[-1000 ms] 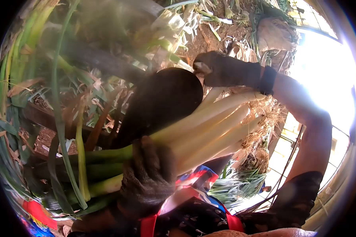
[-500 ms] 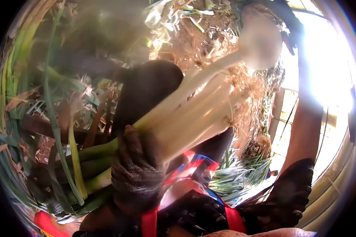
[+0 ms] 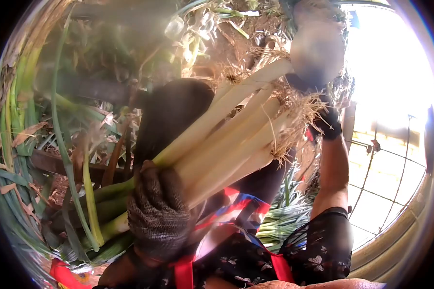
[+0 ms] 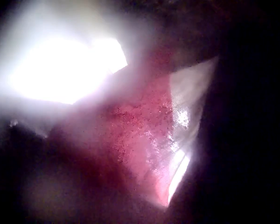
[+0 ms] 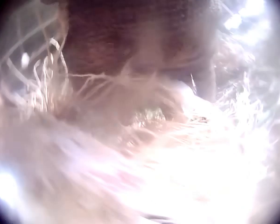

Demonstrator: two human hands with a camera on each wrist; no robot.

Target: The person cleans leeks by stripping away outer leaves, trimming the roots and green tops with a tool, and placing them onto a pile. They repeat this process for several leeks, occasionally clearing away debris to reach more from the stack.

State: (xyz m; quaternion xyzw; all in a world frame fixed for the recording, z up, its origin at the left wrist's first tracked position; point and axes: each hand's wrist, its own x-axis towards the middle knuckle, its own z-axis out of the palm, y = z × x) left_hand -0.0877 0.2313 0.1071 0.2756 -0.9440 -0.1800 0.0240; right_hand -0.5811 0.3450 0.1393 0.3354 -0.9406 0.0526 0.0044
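Observation:
A bunch of leeks (image 3: 226, 144) lies slantwise across the person's lap, white shanks and stringy roots (image 3: 294, 120) toward the upper right. My gloved left hand (image 3: 159, 212) grips the bunch where the shanks turn green. My right hand (image 3: 329, 124), in a dark glove, is beside the root ends, partly hidden by roots and a blurred patch. A small bit of red shows next to it; I cannot tell what the hand holds. Blurred roots (image 5: 144, 116) fill much of the right wrist view. The left wrist view shows dim red and pale cloth (image 4: 140, 135).
Long green leaves (image 3: 24, 120) stand along the left side. Leaf scraps (image 3: 197, 33) litter the brown ground at the top. Another pile of green leek tops (image 3: 287, 219) lies right of the lap. A wire mesh (image 3: 386, 178) borders the bright right side.
My right hand has left the near side of the shanks, swung out to the upper right, then come down beside the roots. My left hand keeps its grip; the bunch has shifted slightly left.

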